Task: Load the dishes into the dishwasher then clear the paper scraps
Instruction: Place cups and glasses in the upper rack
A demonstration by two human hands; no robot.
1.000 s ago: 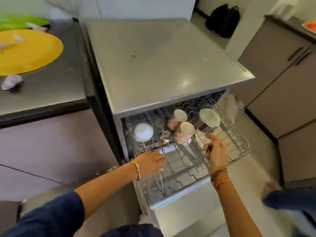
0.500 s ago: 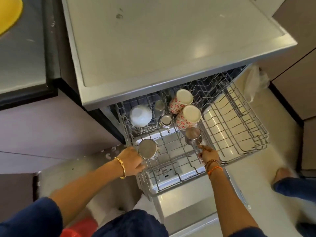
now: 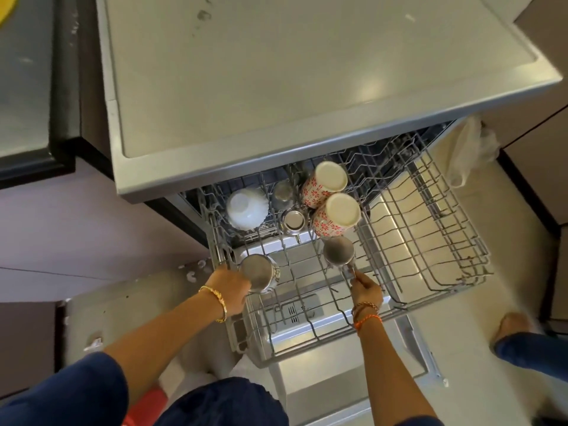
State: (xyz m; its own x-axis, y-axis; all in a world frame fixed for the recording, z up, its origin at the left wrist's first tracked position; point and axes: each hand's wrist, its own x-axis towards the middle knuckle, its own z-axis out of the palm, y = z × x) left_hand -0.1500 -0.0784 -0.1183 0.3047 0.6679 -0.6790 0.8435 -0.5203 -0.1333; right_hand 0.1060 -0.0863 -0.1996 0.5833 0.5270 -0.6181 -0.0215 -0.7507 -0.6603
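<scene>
Since half a second ago, both steel cups lowered slightly: left hand (image 3: 232, 287) grasping round steel cup (image 3: 257, 272) at grey wire dishwasher rack (image 3: 430, 229) front-left edge; right hand (image 3: 365, 289) pinching handle of second steel cup (image 3: 338, 251), mid-rack, just below two red-patterned mugs (image 3: 333, 215).

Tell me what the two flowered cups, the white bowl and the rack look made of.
Flowered cups: probably glazed ceramic, with matte cream bases and a printed red pattern; paper cannot be ruled out. White bowl: smooth and slightly glossy, so ceramic or opal glass; I cannot tell which. Rack: thin grey wire, likely coated metal.
</scene>
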